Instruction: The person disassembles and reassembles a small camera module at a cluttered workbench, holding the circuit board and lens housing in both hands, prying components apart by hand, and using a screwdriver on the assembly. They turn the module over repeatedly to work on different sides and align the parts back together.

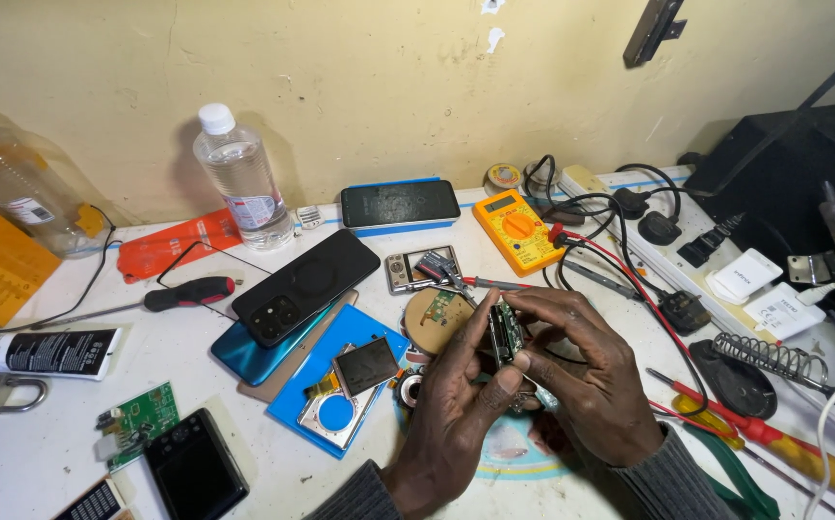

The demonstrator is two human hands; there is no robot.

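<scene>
Both the left hand (456, 404) and the right hand (595, 371) were closed around a small green circuit board (507, 332) (held on edge), near the yellow multimeter (518, 229).

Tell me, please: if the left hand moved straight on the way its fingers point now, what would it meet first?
Probably the small circuit board that the left hand already pinches, then the right hand fingers behind it. Depth is unclear.

The small green circuit board (506, 333) stands on edge between my two hands, its dark chips and metal parts facing left. It is held up off the tabletop (42, 453), just above a round tan disc (434, 320).
</scene>
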